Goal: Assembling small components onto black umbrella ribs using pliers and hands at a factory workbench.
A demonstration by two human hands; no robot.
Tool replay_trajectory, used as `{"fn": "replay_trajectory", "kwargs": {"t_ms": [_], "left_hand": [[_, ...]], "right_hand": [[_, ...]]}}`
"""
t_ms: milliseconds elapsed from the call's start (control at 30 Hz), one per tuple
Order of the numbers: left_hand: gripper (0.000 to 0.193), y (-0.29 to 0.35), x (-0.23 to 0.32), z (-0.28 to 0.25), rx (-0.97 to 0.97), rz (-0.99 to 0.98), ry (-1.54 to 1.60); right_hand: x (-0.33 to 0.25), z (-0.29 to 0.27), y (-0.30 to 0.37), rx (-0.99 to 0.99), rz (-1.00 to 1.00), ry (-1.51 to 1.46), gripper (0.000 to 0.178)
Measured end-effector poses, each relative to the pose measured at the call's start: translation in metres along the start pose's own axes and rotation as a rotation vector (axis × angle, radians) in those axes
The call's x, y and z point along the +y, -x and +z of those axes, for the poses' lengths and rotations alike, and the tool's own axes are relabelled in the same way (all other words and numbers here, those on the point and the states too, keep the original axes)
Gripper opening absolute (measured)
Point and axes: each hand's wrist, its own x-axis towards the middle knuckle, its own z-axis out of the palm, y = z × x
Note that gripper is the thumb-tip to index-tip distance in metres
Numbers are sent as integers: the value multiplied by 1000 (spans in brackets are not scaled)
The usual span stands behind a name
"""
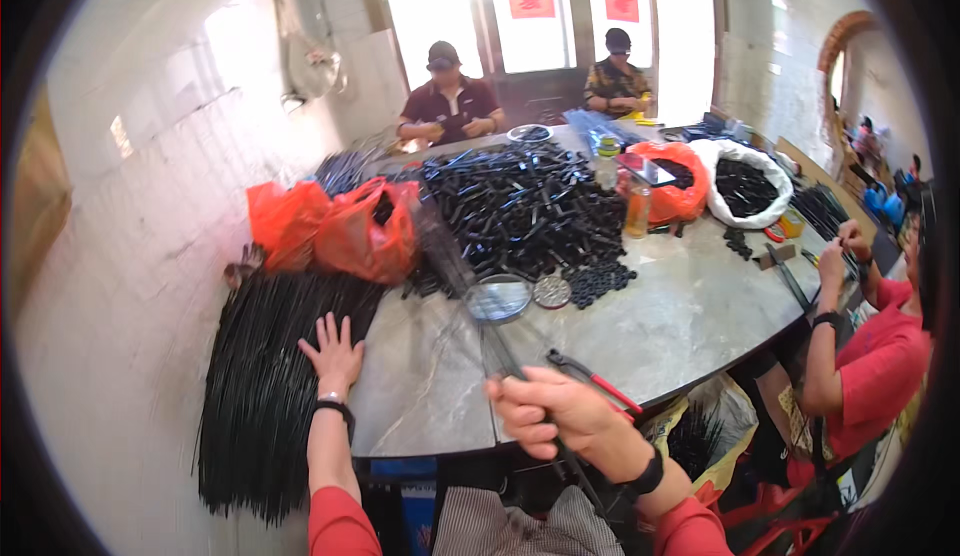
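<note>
My left hand (335, 358) lies with fingers spread on the right edge of a thick pile of long, thin black rods (265, 396), which hangs over the table's front left edge. Near the table's front edge, my right hand (560, 411) is closed around a bunch of thin dark rods (507, 356). The bunch slants up and away to the left, and its far end is smeared by motion. Just beyond the right hand, red-handled pliers (590, 378) rest on the grey tabletop (430, 386).
A heap of black plastic pieces (520, 201) covers the table's middle, behind a round dish (498, 299) and a small tin (552, 292). Red bags (365, 236) stand left; another red bag (668, 206) and a white sack (745, 218) stand right. Co-workers sit opposite and at right.
</note>
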Motion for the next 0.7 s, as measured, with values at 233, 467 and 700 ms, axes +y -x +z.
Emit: {"fn": "replay_trajectory", "kwargs": {"t_ms": [233,467,700], "left_hand": [[36,5,-8,-33,172,12,201],[33,74,81,-156,-368,307,1630],[26,153,123,-196,-321,294,2019]], "right_hand": [[7,-11,19,-15,-157,-1,21],[39,6,7,139,-208,162,24],[82,31,21,99,-103,161,30]]}}
